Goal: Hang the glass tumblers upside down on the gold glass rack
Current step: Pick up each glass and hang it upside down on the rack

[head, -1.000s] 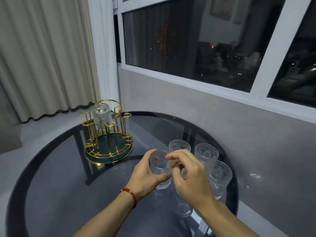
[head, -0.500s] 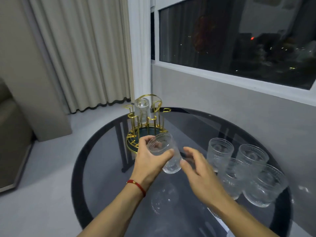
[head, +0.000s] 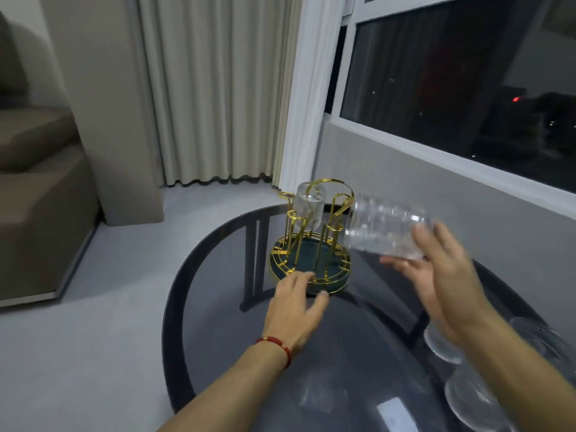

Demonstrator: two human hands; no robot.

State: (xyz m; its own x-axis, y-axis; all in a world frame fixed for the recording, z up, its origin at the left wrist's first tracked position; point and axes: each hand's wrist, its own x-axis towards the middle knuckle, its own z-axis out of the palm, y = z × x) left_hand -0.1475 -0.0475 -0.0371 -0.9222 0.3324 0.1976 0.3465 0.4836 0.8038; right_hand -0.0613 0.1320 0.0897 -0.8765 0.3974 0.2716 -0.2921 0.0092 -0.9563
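The gold glass rack [head: 311, 254] stands on the dark glass table, with one tumbler [head: 307, 210] hanging upside down on a far-left peg. My right hand [head: 442, 275] holds a clear ribbed tumbler [head: 385, 227] tipped on its side, its mouth towards the rack, just right of the rack's top. My left hand [head: 296, 304] rests at the rack's near base rim, fingers spread and empty. Several more tumblers [head: 442, 344] stand at the table's right, partly hidden behind my right forearm.
The round dark glass table [head: 218, 307] ends close on the left above a grey floor. A grey wall and window sill run behind the rack on the right. Curtains [head: 218, 88] hang beyond, and a brown sofa [head: 31, 198] sits at far left.
The tumbler passed from my left hand to my right, which carried it up beside the rack. My left hand went forward to the rack's base. The view swung left.
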